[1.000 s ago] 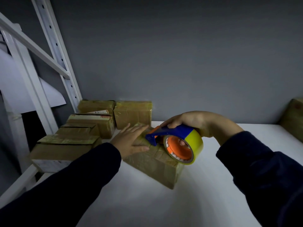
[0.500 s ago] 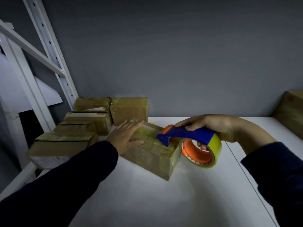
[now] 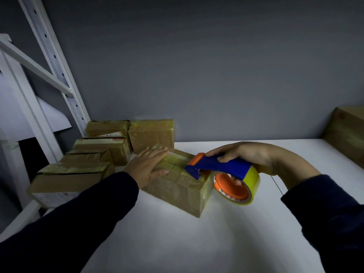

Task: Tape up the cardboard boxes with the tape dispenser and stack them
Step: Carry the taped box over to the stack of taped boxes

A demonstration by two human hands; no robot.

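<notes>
The right grip point(image 3: 254, 156) has drawn the tape dispenser point(image 3: 220, 166) rightward along the top of the box point(image 3: 177, 189) — from the middle of the lid a second ago to its right end. The yellow roll point(image 3: 253, 174) now hangs past that end, over the counter point(image 3: 197, 243) — no longer above the lid.

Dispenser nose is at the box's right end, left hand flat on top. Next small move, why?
Probably draw the tape dispenser down over the right end of the box: its nose sits at that top edge, roll overhanging, right hand gripping the handle, left hand pressing the box steady.
</notes>
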